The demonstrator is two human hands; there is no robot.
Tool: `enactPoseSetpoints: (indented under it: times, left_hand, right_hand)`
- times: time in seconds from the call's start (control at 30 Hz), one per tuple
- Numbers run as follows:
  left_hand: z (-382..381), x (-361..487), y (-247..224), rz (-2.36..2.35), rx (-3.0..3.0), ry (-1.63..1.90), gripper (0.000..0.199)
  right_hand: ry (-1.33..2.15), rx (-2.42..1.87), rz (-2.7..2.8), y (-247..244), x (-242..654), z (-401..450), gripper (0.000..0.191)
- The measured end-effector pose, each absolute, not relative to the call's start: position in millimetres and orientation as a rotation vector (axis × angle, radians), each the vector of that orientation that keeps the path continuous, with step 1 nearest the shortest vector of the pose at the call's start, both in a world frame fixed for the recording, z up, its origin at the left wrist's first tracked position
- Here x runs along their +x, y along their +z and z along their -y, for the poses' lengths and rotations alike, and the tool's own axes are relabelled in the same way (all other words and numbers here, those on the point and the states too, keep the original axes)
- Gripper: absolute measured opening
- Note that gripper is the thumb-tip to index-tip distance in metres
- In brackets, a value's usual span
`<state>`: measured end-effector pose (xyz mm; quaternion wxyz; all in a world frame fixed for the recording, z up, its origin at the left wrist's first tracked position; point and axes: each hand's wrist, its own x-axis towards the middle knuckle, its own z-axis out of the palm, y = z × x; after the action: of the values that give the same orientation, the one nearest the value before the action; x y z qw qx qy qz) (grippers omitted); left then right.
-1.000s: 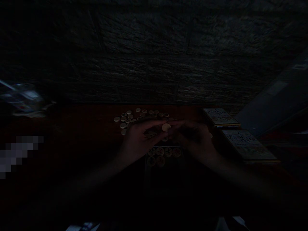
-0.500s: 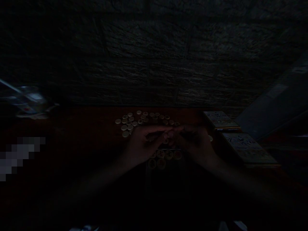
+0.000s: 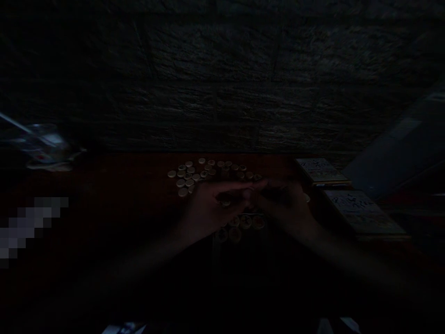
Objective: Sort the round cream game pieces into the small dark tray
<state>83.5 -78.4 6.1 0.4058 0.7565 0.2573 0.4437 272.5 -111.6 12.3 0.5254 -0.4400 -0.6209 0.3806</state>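
Note:
The picture is very dark. My left hand [image 3: 208, 206] and my right hand [image 3: 287, 204] meet at their fingertips over the table. Both have their fingers pinched together, and what is between them, if anything, is too dark to make out. Behind my left hand lie many round pale pieces [image 3: 181, 183], spread loosely. Below my fingers sit rows of round pieces with marks [image 3: 245, 221], partly covered by my left hand. One more pale piece [image 3: 306, 197] shows beside my right hand.
Two flat box-like items with printed tops, one at the back right [image 3: 321, 170] and one nearer [image 3: 361, 211], lie right of my hands. A clear container [image 3: 48, 144] stands at the far left. A stone-block wall [image 3: 215, 102] rises behind the table [image 3: 132, 176].
My hands have stayed together with slight finger shifts. A pale piece now shows in the gap of my left hand. The whole view has shifted slightly.

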Motion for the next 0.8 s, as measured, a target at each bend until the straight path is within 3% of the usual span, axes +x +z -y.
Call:
enactPoseSetpoints:
  times: [0.33,0.8]
  left_hand:
    - [72.1,83.6,9.2,-0.781,1.625,1.129,0.021]
    - [71.3,87.6,13.1,-0.714,1.412,1.04,0.016]
  right_hand:
    - [0.99,-1.042,1.474,10.6,273.4,111.7,0.021]
    - [0.564,-1.003,1.662,11.1,275.4,113.7,0.023]
